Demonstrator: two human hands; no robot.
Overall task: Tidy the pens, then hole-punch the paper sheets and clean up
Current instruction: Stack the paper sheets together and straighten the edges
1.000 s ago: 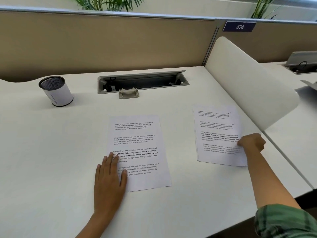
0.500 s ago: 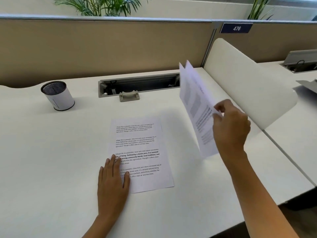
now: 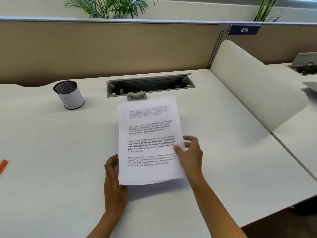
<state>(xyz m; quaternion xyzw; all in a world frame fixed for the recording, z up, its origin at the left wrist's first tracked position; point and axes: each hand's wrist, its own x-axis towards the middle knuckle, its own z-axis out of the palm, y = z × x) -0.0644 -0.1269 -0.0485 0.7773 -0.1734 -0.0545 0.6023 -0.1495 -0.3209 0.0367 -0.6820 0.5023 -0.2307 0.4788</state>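
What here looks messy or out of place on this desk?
Little stands out. The white printed paper sheets, held between left hand and right hand, are unevenly stacked, and something orange lies at the white desk's left edge.

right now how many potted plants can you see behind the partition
2. One plant rises behind the partition at top centre-left, above the pen cup; the other plant is at top right, above the 476 sign. Their pots are hidden, and more may sit out of view.

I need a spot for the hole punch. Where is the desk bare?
Bare: between the pen cup and the paper stack, and right of it toward the curved divider. Crowded: mid-desk, both hands on the stack.
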